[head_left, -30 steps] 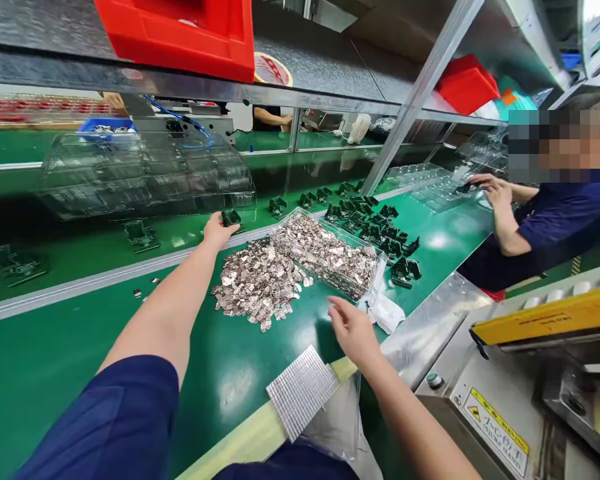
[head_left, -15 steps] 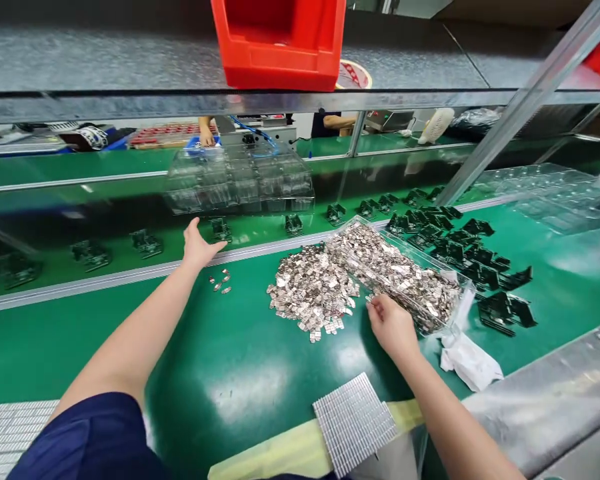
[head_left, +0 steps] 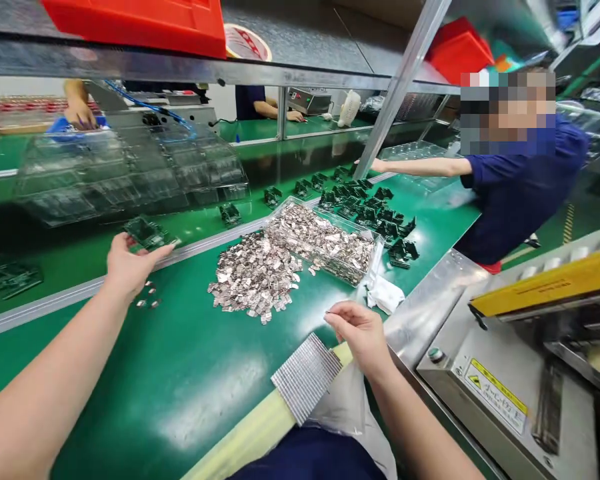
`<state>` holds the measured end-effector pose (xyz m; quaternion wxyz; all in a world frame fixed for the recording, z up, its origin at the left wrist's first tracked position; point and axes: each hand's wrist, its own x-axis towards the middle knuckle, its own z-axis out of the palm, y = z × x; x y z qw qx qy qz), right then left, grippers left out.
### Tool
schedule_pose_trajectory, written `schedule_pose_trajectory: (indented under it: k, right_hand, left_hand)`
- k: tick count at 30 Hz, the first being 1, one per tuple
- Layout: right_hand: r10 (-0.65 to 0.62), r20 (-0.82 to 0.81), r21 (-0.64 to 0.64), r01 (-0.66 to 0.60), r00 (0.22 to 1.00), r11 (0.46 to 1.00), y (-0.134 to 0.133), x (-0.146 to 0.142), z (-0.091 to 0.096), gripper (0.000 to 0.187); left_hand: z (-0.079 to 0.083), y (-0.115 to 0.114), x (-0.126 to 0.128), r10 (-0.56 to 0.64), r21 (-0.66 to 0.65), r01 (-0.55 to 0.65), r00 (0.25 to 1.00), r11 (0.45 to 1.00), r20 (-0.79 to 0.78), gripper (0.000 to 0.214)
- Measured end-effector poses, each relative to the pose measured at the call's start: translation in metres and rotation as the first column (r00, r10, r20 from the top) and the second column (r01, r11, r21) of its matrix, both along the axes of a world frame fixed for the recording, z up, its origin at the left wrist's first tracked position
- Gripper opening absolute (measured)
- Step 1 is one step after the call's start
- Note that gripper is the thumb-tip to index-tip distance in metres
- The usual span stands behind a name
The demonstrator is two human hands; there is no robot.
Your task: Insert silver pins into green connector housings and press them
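My left hand [head_left: 127, 267] is at the metal rail by the far conveyor, its fingers and thumb around a dark green-black moulded part [head_left: 147, 232]. Several loose metal pieces [head_left: 153, 293] lie just beside that wrist. My right hand [head_left: 360, 333] is raised over the near side of the bench, thumb and forefinger pinched together; whatever is between the tips is too small to name. Below and left of it lies a grid-like block of silver pieces [head_left: 307, 377] on a yellow strip [head_left: 240, 440]. A heap of small metal plates [head_left: 255, 273] sits mid-bench.
A clear tray of metal plates [head_left: 325, 240] stands behind the heap, near more dark parts [head_left: 370, 210]. A slanted metal post [head_left: 403, 87] rises behind them. A co-worker [head_left: 525, 180] reaches in from the right. A machine [head_left: 505, 373] stands at near right.
The view has swung right, bringing a co-worker and machine into sight. My left hand, open before, has closed around a dark part. My right hand has drawn back from the tray, still pinched.
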<state>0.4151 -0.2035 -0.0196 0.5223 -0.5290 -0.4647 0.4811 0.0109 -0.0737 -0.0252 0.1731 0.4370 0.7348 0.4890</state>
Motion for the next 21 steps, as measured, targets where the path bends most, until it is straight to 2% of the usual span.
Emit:
schedule_pose_trajectory:
  k: [1, 2, 4, 6, 8, 10, 13, 16, 21]
  right_hand:
    - [0.007, -0.048, 0.000, -0.007, 0.999, 1.000, -0.002, -0.003, -0.003, 0.026]
    - [0.015, -0.096, 0.007, -0.014, 0.995, 1.000, -0.004, -0.006, -0.006, 0.025]
    - [0.038, -0.169, 0.039, -0.032, 0.985, 0.999, -0.010, -0.011, -0.012, 0.022]
    - [0.079, -0.191, 0.081, -0.065, 0.978, 0.995, -0.018, -0.012, -0.015, 0.018]
    - [0.125, -0.165, 0.116, -0.107, 0.978, 0.988, -0.027, -0.010, -0.015, 0.015]
    - [0.138, -0.105, 0.133, -0.123, 0.985, 0.983, -0.037, -0.008, -0.014, 0.014]
    - [0.052, 0.018, 0.159, -0.055, 0.998, 0.986, -0.051, -0.004, -0.014, 0.012]
    - [-0.046, 0.174, 0.236, 0.003, 0.984, 0.972, -0.059, -0.002, -0.013, 0.010]
    - [-0.112, 0.430, 0.358, -0.056, 0.896, 0.932, -0.064, -0.003, -0.009, 0.011]
  left_hand:
    - [0.002, -0.015, 0.021, -0.041, 0.025, 0.038, 0.993, 0.999, 0.110, 0.084]
    - [0.003, -0.033, 0.044, -0.135, 0.063, 0.124, 0.962, 0.990, 0.238, 0.082]
    - [0.005, -0.072, 0.092, -0.384, 0.117, 0.374, 0.804, 0.920, 0.453, 0.075]
    - [0.005, -0.111, 0.137, -0.463, 0.114, 0.510, 0.636, 0.852, 0.618, 0.071]
    - [0.004, -0.143, 0.171, -0.498, 0.124, 0.622, 0.475, 0.773, 0.725, 0.066]
    - [0.003, -0.164, 0.193, -0.524, 0.149, 0.684, 0.381, 0.714, 0.762, 0.060]
    - [0.001, -0.176, 0.210, -0.561, 0.194, 0.701, 0.340, 0.686, 0.755, 0.052]
    - [-0.005, -0.177, 0.220, -0.591, 0.234, 0.685, 0.346, 0.689, 0.728, 0.050]
    - [-0.022, -0.175, 0.223, -0.615, 0.267, 0.654, 0.386, 0.708, 0.687, 0.054]
